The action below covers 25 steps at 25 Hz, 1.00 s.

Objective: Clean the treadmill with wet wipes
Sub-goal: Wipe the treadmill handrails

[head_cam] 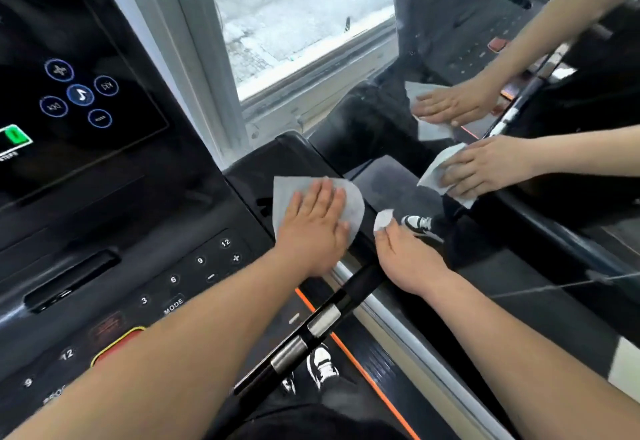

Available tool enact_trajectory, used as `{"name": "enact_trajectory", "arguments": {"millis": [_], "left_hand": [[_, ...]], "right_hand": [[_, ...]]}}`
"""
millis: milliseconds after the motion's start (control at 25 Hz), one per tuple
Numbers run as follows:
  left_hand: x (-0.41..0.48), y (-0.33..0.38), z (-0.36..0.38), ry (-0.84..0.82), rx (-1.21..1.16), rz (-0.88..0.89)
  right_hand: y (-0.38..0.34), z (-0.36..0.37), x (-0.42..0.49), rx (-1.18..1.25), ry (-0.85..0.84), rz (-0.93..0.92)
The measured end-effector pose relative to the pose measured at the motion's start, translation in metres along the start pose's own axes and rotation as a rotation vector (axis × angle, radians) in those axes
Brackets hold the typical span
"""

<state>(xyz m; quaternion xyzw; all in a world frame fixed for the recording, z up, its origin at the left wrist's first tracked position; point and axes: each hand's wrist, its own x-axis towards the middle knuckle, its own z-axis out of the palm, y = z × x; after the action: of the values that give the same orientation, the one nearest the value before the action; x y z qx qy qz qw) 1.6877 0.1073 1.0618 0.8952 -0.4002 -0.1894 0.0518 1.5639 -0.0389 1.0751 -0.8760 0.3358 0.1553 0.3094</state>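
Observation:
My left hand (315,228) lies flat with straight fingers on a white wet wipe (285,190), pressing it onto the black right-hand corner of the treadmill console (138,231). The wipe's edges show around my fingers. Just to the right, my right hand (405,252) has its fingers curled and pinches a small white piece of wipe (383,219) at its fingertips, close to the mirror. Most of that piece is hidden inside the hand.
A mirror (519,231) on the right reflects both hands and wipes. The console's screen (79,93) and number buttons (201,261) lie to the left, with a red stop button (117,342) near my forearm. A black and silver handlebar (322,321) runs below my hands. A window (304,23) is behind.

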Motion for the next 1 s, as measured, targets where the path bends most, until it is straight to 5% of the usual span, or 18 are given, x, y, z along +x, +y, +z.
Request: {"name": "enact_trajectory", "arguments": {"millis": [120, 240, 400, 600, 720, 880, 1000], "left_hand": [[0.032, 0.012, -0.014, -0.043, -0.007, -0.007], [0.029, 0.062, -0.002, -0.06, 0.126, 0.234], [0.02, 0.087, 0.017, -0.005, 0.207, 0.466], [0.059, 0.093, -0.009, -0.085, 0.475, 0.235], [0.044, 0.149, 0.017, -0.119, 0.543, 0.247], [-0.007, 0.202, 0.075, 0.05, 0.364, 0.476], [-0.015, 0.172, 0.093, 0.282, 0.106, 0.388]], "right_hand": [[-0.001, -0.002, -0.003, -0.019, 0.038, -0.008], [0.022, -0.006, -0.012, 0.089, 0.086, 0.117], [0.085, -0.015, -0.031, 0.137, -0.092, 0.345], [0.137, -0.024, -0.049, 0.275, -0.238, 0.339], [0.146, -0.031, -0.062, 0.38, -0.287, 0.226], [0.173, -0.032, -0.087, 0.474, -0.285, 0.127], [0.203, -0.031, -0.105, 0.357, -0.354, 0.103]]}}
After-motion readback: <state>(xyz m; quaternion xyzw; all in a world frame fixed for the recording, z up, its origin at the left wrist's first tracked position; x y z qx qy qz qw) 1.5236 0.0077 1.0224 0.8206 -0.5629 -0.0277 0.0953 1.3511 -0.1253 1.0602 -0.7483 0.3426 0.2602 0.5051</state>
